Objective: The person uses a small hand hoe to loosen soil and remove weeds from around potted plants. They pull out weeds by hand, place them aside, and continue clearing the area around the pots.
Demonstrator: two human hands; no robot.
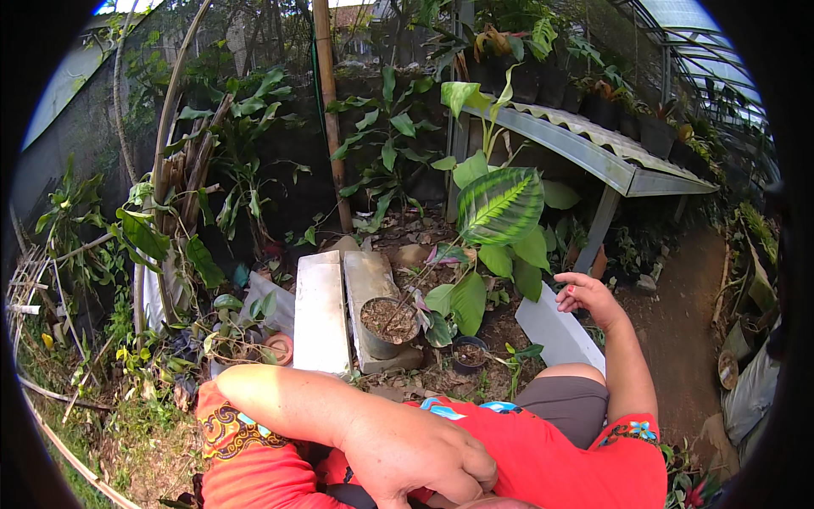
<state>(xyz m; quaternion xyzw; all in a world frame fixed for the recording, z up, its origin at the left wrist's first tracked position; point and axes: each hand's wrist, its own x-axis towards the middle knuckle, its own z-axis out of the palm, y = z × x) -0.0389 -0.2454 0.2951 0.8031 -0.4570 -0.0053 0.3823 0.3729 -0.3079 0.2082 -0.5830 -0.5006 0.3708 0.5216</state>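
Note:
My left hand (432, 461) lies over the front of the red shirt (540, 464), its fingers curled downward; whether they hold anything is hidden. Raised at the right, my right hand (588, 299) has bent, parted fingers and holds nothing. It is just above a pale flat board (563, 324). In front of me, a potted plant (389, 327) with thin stems stands on a pale block (375, 280), beside a second block (322, 312). A large striped leaf (500, 206) rises above broad green leaves (469, 302). A small dark pot (470, 355) sits on the soil.
A metal-framed shelf with a corrugated top (572, 143) carries potted plants at the upper right. A bamboo pole (331, 121) stands at the back near dark netting. Tangled plants and a round reddish object (278, 348) are at left. A dirt path (680, 318) runs along the right.

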